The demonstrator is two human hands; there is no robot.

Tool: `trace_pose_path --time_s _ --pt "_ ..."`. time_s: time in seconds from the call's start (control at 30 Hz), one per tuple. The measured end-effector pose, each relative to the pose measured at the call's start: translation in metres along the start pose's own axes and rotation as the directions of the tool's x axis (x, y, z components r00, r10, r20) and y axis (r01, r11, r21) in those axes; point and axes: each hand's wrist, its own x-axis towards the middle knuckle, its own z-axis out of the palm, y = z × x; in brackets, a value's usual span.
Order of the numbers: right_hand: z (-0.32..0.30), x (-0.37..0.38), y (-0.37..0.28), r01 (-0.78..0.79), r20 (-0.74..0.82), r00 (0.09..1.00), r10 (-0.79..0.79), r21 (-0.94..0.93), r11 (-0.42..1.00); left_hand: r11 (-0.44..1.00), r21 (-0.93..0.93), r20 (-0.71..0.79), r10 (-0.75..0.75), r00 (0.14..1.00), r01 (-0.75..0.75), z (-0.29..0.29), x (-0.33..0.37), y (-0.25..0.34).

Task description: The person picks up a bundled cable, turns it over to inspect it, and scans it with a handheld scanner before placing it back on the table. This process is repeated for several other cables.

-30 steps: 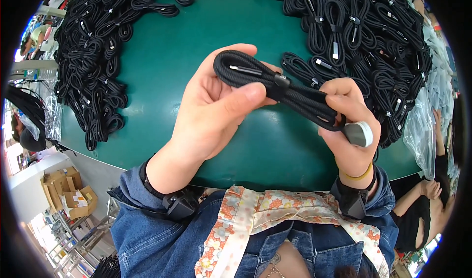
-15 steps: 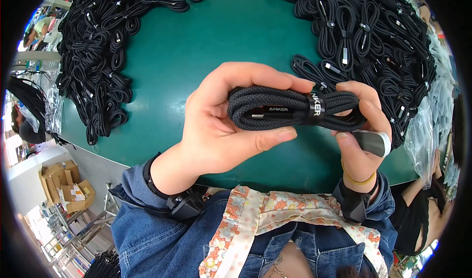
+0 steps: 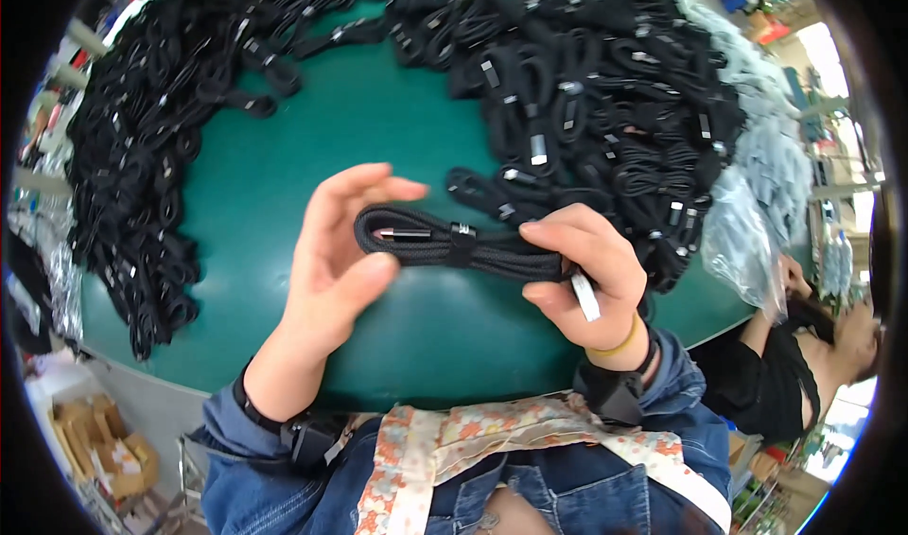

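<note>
The green worktop has a smooth, slightly glossy surface with a curved near edge. Strap-bound black braided cables lie heaped around its left, far and right sides; crumpled clear plastic sits along the right edge.

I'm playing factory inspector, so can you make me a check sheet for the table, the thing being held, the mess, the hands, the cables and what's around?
Surface: green tabletop, with a shiny look in places.
Thing held: black cable bundle, banded near its middle; a metal-tipped plug lies in its left loop.
Clutter: see-through plastic bag by the table's right edge.
Hands: left hand open around the bundle's left end, contact unclear; right hand pinches the other end. A small white piece shows there; can't tell what.
Cables: coiled black cables heaped left, far and right.
Surroundings: cardboard boxes lower left; another person at right.
</note>
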Motion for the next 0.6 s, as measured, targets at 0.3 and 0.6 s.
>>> trace_pose_path --time_s 0.3,0.6 --pt "-0.083 -0.005 0.020 -0.348 -0.610 0.784 -0.118 -0.588 0.730 0.777 0.629 -0.022 0.035 0.999 -0.014 -0.007 0.011 -0.034" --pt "-0.097 -0.122 0.008 -0.337 -0.362 0.931 0.041 -0.811 0.478 0.074 0.937 0.347 -0.076 0.935 -0.342 0.042 0.010 -0.012"
